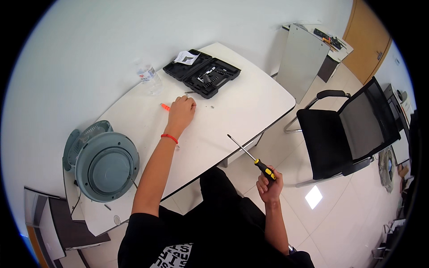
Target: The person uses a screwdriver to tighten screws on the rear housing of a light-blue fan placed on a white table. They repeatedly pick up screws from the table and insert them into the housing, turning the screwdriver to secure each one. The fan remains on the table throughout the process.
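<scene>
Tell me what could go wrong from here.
The screwdriver in the right hand has its bare tip out, so a careless swing might scratch the table or jab the left hand. The tiny loose piece just right of that hand could get knocked away and lost. The fan sits with its round base facing up, so it may rock or tip if pushed.

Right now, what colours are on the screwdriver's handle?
The screwdriver's handle is black and yellow, seen best in the head view.

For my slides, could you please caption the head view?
Right hand holds a screwdriver; left hand near open tool case.
</scene>
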A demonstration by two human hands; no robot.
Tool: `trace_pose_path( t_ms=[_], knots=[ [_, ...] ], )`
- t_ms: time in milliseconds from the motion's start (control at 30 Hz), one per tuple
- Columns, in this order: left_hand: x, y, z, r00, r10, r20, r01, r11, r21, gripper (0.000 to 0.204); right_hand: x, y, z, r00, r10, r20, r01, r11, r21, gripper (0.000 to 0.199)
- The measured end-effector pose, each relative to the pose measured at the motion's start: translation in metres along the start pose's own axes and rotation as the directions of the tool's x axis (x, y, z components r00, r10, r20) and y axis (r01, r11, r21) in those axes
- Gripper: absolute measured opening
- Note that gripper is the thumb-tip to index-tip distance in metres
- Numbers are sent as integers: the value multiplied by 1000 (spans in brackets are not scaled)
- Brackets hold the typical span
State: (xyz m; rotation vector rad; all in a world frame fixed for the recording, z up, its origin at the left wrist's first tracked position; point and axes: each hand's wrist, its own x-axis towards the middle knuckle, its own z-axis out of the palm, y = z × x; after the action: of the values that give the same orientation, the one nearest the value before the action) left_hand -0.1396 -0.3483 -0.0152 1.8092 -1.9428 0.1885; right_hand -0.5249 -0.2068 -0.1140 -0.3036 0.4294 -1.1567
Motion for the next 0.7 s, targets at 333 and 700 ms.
trace_pose_path(
  t_ms=[333,700],
  knots=[
    [10,36,14,985,173,-2,-172,972,-161,12,2,-3,-2,999,-40,10,40,999,-4,36],
    [-103,80,-94,995,-82,53,93,616,-783,8,-24,3,12,959,-186,213,207,975,-80,37]
  ],
)
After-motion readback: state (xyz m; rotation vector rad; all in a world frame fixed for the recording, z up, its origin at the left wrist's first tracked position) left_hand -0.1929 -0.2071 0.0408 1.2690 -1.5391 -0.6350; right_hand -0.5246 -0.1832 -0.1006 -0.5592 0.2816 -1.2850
